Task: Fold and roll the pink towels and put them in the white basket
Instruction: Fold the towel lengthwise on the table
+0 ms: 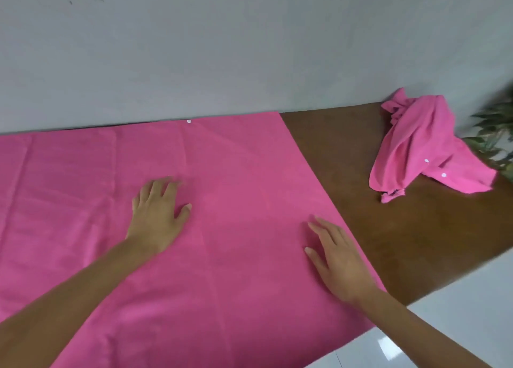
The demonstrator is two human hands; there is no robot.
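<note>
- A person is pressing both hands flat on a large bright pink cloth towel, which is lying spread across the brown wooden worktop and filling the left and centre of the frame.
- The left hand is resting palm-down at mid-frame with its fingers straight. The right hand is lying open near the towel's right edge. Neither is gripping anything.
- The job is looking barely begun: this towel is showing no fold and no roll yet.
- A second pink towel is sitting crumpled at the upper right, beside a green leafy plant.
- The white basket is not showing anywhere in the frame.
- Counting: two pink towels, two hands, one plant.
</note>
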